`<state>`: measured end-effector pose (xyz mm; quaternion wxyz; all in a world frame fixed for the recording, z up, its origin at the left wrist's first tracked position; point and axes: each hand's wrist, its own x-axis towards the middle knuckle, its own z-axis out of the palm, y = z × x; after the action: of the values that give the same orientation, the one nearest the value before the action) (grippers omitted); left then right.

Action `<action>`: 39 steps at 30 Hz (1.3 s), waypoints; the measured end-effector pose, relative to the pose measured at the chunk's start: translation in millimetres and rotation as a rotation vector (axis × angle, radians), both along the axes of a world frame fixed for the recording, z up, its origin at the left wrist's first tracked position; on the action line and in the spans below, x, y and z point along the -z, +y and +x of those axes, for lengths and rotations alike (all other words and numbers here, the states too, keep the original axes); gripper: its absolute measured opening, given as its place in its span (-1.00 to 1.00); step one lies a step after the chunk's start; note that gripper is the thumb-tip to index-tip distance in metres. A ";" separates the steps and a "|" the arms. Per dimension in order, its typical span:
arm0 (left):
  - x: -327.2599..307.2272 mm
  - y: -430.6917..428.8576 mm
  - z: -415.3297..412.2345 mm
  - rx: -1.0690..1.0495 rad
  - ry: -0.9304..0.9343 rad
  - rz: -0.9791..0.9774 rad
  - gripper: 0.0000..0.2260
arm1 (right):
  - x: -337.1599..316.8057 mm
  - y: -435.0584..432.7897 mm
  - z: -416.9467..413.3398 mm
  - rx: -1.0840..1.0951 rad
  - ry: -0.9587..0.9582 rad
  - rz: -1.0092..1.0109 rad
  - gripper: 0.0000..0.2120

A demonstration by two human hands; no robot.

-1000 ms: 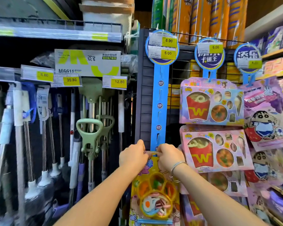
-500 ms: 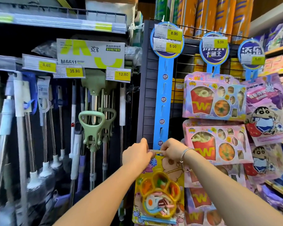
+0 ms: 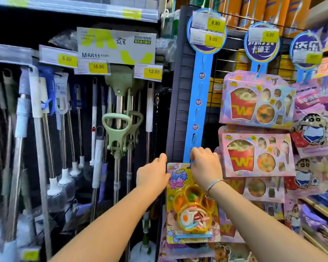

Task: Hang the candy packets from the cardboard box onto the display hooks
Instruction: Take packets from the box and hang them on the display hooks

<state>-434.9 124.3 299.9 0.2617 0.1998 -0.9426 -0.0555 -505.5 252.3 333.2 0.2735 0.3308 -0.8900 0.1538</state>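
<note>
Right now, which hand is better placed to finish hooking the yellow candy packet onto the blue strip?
Probably the right hand: it grips the top of the yellow candy packet, just where the blue strip ends. The left hand sits lower, at the packet's left edge.

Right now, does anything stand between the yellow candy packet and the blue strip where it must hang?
Nothing visible does. The candy packet meets the blue strip at its lower end, where the right hand pinches it; the left hand touches the packet's left edge.
</note>
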 end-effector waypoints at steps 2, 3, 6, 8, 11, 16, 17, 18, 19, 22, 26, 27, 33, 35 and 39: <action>4.9 -11.3 14.2 -0.030 -0.002 0.012 -0.65 | 3.7 -9.8 15.2 -0.067 0.015 -0.032 -0.84; 6.5 -16.5 21.1 -0.043 -0.003 0.021 -0.65 | 6.1 -15.9 22.9 -0.112 0.006 -0.041 -0.85; 23.0 -37.6 47.7 -0.078 -0.042 0.081 -0.65 | 27.6 -42.5 51.1 -0.262 -0.118 -0.001 -0.87; 38.6 -50.4 62.5 -0.092 -0.068 0.122 -0.64 | 48.5 -56.0 65.2 -0.295 -0.188 0.075 -0.84; 85.1 -77.9 94.8 -0.125 -0.167 0.234 -0.62 | 102.6 -82.1 93.7 -0.316 -0.341 0.208 -0.81; 191.3 -109.9 159.0 -0.172 -0.332 0.419 -0.58 | 219.7 -113.0 145.4 -0.336 -0.616 0.444 -0.79; 213.9 -112.7 172.1 -0.182 -0.382 0.427 -0.57 | 242.2 -115.0 155.2 -0.335 -0.654 0.493 -0.79; 235.9 -115.4 185.3 -0.197 -0.440 0.440 -0.58 | 262.7 -115.9 164.8 -0.338 -0.689 0.541 -0.78; 263.4 -119.7 200.5 -0.220 -0.494 0.462 -0.59 | 287.7 -120.3 176.1 -0.343 -0.730 0.594 -0.77; 332.8 -125.4 237.1 -0.303 -0.627 0.521 -0.62 | 342.2 -123.7 196.7 -0.353 -0.829 0.702 -0.75; 406.5 -119.1 264.3 -0.376 -0.711 0.634 -0.62 | 408.5 -126.1 207.1 -0.329 -0.968 0.781 -0.77; 422.7 -117.8 268.4 -0.386 -0.722 0.649 -0.63 | 425.4 -126.2 207.5 -0.318 -0.992 0.795 -0.76; 535.1 -114.5 287.2 -0.451 -0.762 0.817 -0.64 | 538.9 -129.6 216.8 -0.272 -1.189 0.889 -0.78; 573.3 -112.2 291.5 -0.480 -0.789 0.861 -0.63 | 580.7 -129.4 221.3 -0.240 -1.234 0.892 -0.75; 650.8 -102.5 301.2 -0.503 -0.868 0.929 -0.63 | 665.4 -128.6 231.4 -0.239 -1.316 0.957 -0.72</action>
<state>-133.7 21.9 -351.0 -0.2477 0.5086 -0.7654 -0.3068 -274.1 123.7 -332.2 -0.4930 0.3464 -0.7965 -0.0519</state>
